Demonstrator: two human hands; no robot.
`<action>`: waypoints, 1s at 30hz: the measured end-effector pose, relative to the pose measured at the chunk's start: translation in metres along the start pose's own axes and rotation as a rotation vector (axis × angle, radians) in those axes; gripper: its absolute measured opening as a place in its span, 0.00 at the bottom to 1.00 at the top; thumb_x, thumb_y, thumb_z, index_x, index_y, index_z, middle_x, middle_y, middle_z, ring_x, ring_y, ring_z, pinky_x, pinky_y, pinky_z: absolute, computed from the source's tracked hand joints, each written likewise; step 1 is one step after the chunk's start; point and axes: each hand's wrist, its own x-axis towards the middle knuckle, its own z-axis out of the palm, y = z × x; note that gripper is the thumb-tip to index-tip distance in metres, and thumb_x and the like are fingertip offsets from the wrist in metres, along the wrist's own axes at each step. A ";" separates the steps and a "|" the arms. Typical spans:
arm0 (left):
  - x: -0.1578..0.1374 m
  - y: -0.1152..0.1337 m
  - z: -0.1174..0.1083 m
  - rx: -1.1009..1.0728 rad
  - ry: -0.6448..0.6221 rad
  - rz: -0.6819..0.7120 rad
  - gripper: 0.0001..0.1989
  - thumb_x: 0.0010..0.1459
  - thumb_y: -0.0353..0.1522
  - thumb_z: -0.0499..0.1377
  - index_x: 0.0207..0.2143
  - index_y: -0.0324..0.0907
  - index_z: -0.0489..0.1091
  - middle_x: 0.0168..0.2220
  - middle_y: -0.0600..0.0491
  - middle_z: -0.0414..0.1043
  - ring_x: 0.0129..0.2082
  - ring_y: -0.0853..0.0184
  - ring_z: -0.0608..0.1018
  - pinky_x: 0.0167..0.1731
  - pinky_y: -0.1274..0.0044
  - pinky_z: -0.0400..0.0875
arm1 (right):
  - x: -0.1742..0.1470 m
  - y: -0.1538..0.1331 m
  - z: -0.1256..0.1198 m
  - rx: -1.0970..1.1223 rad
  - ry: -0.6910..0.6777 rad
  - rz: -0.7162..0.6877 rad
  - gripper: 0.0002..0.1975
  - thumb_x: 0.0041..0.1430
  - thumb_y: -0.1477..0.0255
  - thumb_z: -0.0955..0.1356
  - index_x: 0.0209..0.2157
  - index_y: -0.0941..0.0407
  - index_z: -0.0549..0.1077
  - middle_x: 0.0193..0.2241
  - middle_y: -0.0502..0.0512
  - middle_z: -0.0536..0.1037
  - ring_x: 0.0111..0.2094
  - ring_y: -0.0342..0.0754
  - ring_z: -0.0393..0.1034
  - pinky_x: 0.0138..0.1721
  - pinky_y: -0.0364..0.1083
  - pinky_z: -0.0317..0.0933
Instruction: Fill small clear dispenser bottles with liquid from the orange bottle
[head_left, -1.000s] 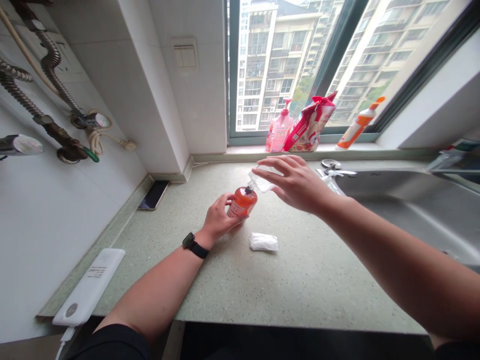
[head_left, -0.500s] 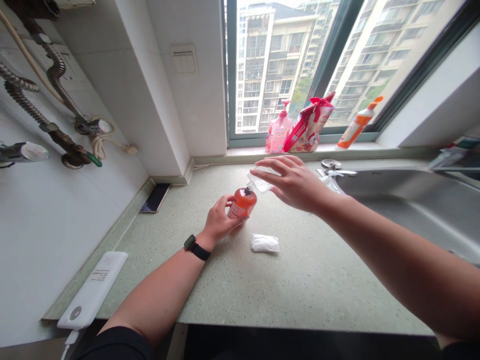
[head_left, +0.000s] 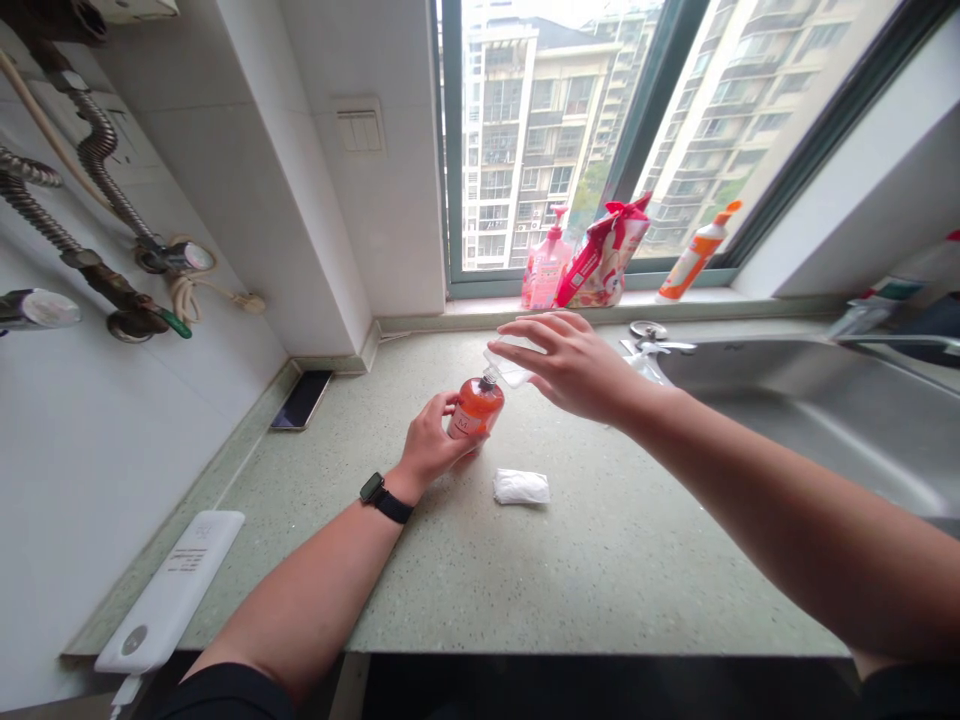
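Note:
My left hand (head_left: pixel 435 442) is wrapped round an orange bottle (head_left: pixel 480 402) with a pale label, which stands on the counter. Above it, my right hand (head_left: pixel 562 358) grips a clear bottle (head_left: pixel 513 368), tipped so that its neck meets the mouth of the orange one. Whether liquid is passing between them I cannot make out. A folded white tissue (head_left: pixel 522 487) lies on the counter just in front of the orange bottle. Behind my right wrist a white pump top (head_left: pixel 654 350) shows, partly hidden by the arm.
The green speckled counter (head_left: pixel 600 580) carries a phone (head_left: pixel 301 400) and a white power bank (head_left: pixel 172 590) at left. A steel sink (head_left: pixel 810 410) lies at right. On the sill stand a pink pump bottle (head_left: pixel 546 270), a red pouch (head_left: pixel 604 255) and an orange-white bottle (head_left: pixel 694 262).
The view has shifted slightly, so everything appears a little further left. Both hands keep their hold, and the two bottles stay mouth to mouth.

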 end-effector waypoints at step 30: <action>0.000 -0.002 0.001 0.018 0.013 0.016 0.34 0.57 0.48 0.73 0.60 0.44 0.68 0.56 0.43 0.79 0.48 0.55 0.84 0.51 0.62 0.81 | 0.008 -0.002 -0.005 -0.059 -0.048 -0.044 0.27 0.68 0.79 0.67 0.66 0.48 0.72 0.64 0.59 0.76 0.62 0.59 0.67 0.64 0.60 0.58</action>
